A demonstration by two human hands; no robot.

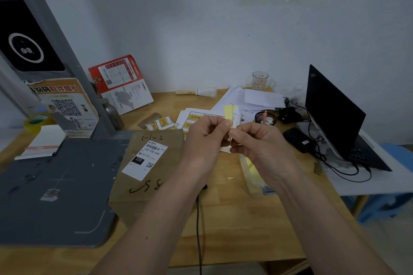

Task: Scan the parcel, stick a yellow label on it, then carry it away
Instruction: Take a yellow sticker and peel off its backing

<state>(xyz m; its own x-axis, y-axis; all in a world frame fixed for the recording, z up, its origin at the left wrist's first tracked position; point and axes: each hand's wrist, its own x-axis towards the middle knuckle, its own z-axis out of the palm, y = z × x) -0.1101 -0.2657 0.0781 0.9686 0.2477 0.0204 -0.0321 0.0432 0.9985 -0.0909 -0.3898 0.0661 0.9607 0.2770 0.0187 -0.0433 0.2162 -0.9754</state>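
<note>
A flat brown cardboard parcel (147, 169) lies on the wooden table, with a white shipping label (145, 159) and handwritten marks on top. Above the table, just right of the parcel, my left hand (204, 135) and my right hand (257, 140) meet fingertip to fingertip. Both pinch a small yellow label (229, 112) with its white backing, which sticks up between them. The lower part of the sticker is hidden by my fingers.
A dark grey scanner base (55, 187) with an upright post sits at the left. Sheets of yellow labels (194, 117) and papers lie behind my hands. A laptop (335, 116), cables, a glass mug (260, 80), a tape roll (36, 121) and a clear tray (252, 176) stand around.
</note>
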